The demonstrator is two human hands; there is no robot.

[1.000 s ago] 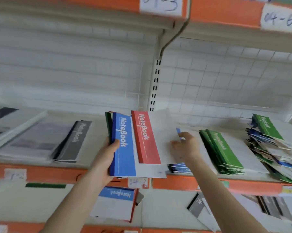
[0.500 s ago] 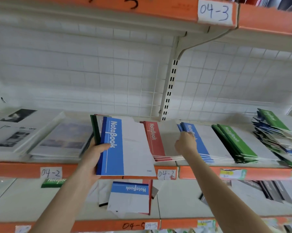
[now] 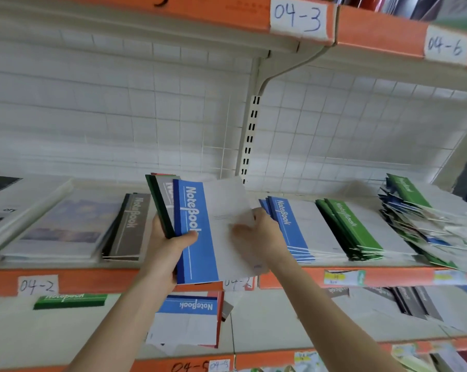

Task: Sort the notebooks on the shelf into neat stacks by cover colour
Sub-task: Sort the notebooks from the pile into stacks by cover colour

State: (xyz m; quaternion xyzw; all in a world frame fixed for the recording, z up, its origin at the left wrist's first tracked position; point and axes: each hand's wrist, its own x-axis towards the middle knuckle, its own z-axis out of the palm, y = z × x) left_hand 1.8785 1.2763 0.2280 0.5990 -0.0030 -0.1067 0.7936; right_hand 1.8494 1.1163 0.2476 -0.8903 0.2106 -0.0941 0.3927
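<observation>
on the shelf [image 3: 92, 277], the blue stack [image 3: 294, 229] lies just right of your bundle [image 3: 162, 205], clasped in your left hand [image 3: 165, 245]. your right hand [image 3: 261, 237] has returned from the shelf and now pinches the top blue notebook [image 3: 197, 237], likely bound for the blue stack.

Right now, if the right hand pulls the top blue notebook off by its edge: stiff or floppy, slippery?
Probably floppy: the blue notebook looks thin and soft-covered, so it would likely sag from the right hand. Likely light: the left hand holds several at once. Covers look smooth, so it may slide; the mixed pile at right lies splayed.
</observation>
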